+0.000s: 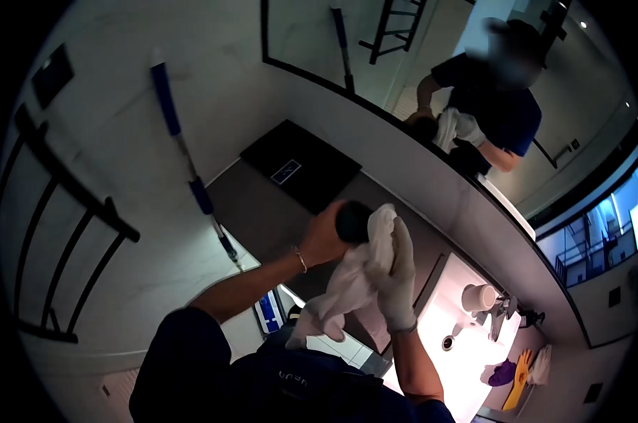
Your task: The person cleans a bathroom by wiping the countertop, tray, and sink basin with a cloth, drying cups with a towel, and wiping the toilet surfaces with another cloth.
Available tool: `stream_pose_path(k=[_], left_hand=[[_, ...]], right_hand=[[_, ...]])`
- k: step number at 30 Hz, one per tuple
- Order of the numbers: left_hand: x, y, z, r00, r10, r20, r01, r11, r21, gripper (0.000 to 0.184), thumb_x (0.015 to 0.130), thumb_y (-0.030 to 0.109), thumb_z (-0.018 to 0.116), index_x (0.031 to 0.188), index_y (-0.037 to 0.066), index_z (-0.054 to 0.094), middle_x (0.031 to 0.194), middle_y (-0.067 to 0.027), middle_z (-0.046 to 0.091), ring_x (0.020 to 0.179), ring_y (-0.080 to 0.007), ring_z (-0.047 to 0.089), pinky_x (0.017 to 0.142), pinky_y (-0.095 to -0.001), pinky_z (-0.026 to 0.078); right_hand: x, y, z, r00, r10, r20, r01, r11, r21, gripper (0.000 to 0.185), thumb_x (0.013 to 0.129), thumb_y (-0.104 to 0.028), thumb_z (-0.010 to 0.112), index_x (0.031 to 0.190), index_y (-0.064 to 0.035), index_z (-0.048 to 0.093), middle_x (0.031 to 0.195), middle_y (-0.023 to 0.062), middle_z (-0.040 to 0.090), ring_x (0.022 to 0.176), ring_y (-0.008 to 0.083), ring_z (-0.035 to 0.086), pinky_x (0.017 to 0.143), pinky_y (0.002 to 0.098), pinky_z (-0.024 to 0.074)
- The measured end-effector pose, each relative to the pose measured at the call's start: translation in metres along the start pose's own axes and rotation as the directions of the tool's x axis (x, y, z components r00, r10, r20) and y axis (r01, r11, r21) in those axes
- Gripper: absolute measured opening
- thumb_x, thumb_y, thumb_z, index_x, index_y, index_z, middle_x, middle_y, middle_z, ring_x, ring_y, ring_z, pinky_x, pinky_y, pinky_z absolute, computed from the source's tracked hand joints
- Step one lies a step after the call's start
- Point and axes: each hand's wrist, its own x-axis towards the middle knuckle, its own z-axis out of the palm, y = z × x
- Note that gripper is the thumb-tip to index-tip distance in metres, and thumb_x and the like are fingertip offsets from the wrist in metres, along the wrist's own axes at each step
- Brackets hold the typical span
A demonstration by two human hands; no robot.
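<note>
My bare left hand (321, 238), with a bracelet at its wrist, is closed around a black cylindrical object (352, 221) whose exact kind I cannot make out. My right hand (398, 285) wears a pale glove and grips a white cloth (343, 282). The cloth's upper part is bunched beside the black object and seems to touch it, while its loose end hangs toward my body. Both hands are above the dark grey counter (245, 201).
A flat black mat or folder (319, 158) lies at the counter's back. Right of me are a lit white sink (431, 338), a cup (478, 297), a faucet (500, 317) and yellow gloves (519, 381). Leftward stand a blue-handled mop (165, 99) and a black towel rack (69, 180).
</note>
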Motion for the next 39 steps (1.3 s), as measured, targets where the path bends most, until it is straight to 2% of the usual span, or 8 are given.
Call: stream_pose_path(k=[6,8,16,22,27,29,35,39], left_hand=[[0.011,0.020,0.023,0.826,-0.132,0.547,0.528,-0.158,-0.835,0.068,0.074,0.025,0.075,0.131,0.003,0.043,0.120,-0.0103,0.055,0.108,-0.0189,0.055,0.089,-0.0328,0.048],[0.016,0.025,0.024,0.927,-0.068,0.368,0.372,0.267,-0.889,0.067,0.075,0.013,0.070,0.134,0.003,0.040,0.121,-0.0103,0.055,0.109,-0.0174,0.056,0.092,-0.0309,0.048],[0.044,0.070,0.007,0.898,0.035,0.438,0.199,0.856,-0.478,0.069,0.081,0.013,0.071,0.138,0.002,0.034,0.124,-0.0092,0.050,0.114,-0.0173,0.050,0.099,-0.0312,0.042],[-0.011,0.089,0.029,0.950,-0.065,0.307,0.250,0.749,-0.614,0.079,0.074,0.006,0.073,0.140,0.004,0.030,0.124,-0.0090,0.051,0.112,-0.0165,0.051,0.097,-0.0309,0.043],[-0.013,0.093,0.041,0.968,-0.214,0.135,0.226,0.495,-0.839,0.094,0.064,0.013,0.083,0.139,0.005,0.027,0.126,-0.0102,0.046,0.117,-0.0219,0.046,0.100,-0.0330,0.039],[-0.009,0.064,0.051,0.979,0.091,-0.185,-0.151,0.928,-0.340,0.099,0.062,0.021,0.085,0.139,0.005,0.025,0.129,-0.0143,0.042,0.120,-0.0244,0.044,0.103,-0.0356,0.036],[0.040,-0.002,0.000,0.983,-0.017,0.185,0.124,0.804,-0.582,0.097,0.058,0.020,0.088,0.137,0.010,0.033,0.129,-0.0097,0.047,0.121,-0.0223,0.044,0.105,-0.0350,0.033],[0.091,-0.088,-0.079,0.949,-0.316,0.024,0.281,0.804,-0.523,0.087,0.060,0.020,0.085,0.133,0.010,0.038,0.119,-0.0093,0.053,0.112,-0.0215,0.051,0.096,-0.0331,0.042]], right_hand=[[0.036,0.001,-0.027,0.871,-0.400,0.285,0.372,0.159,-0.914,0.058,0.077,-0.031,0.066,0.126,-0.0037,0.052,0.128,0.0124,0.051,0.123,0.0366,0.042,0.103,0.0467,0.0332],[0.033,0.012,-0.045,0.966,-0.201,-0.164,0.132,0.925,-0.356,0.070,0.079,-0.048,0.064,0.131,-0.0045,0.045,0.130,0.0130,0.048,0.119,0.0311,0.047,0.100,0.0417,0.0381],[-0.006,0.027,-0.064,0.982,0.117,-0.149,-0.007,0.809,0.587,0.072,0.091,-0.056,0.046,0.140,-0.0043,0.032,0.136,0.0111,0.042,0.121,0.0243,0.046,0.104,0.0363,0.0382],[-0.014,0.015,-0.078,0.842,-0.513,-0.167,0.341,0.747,-0.571,0.040,0.096,-0.024,0.046,0.130,-0.0023,0.046,0.117,0.0098,0.054,0.098,0.0184,0.053,0.087,0.0323,0.0434],[-0.016,0.008,-0.060,0.910,-0.392,-0.134,0.261,0.793,-0.551,0.037,0.099,-0.027,0.039,0.123,-0.0009,0.051,0.119,0.0095,0.054,0.103,0.0185,0.053,0.089,0.0279,0.0425],[-0.007,0.000,-0.040,0.952,0.307,0.010,-0.181,0.534,0.826,0.041,0.100,-0.033,0.038,0.125,-0.0022,0.048,0.119,0.0084,0.053,0.107,0.0181,0.053,0.090,0.0273,0.0435],[0.018,0.084,-0.067,0.999,0.017,0.046,0.006,0.890,-0.456,0.042,0.099,-0.029,0.039,0.129,-0.0017,0.046,0.118,0.0080,0.057,0.105,0.0166,0.056,0.088,0.0289,0.0481],[0.021,0.106,-0.084,0.997,0.064,-0.035,-0.071,0.949,-0.306,0.035,0.093,-0.024,0.049,0.121,-0.0018,0.054,0.117,0.0109,0.059,0.103,0.0218,0.059,0.087,0.0303,0.0459]])
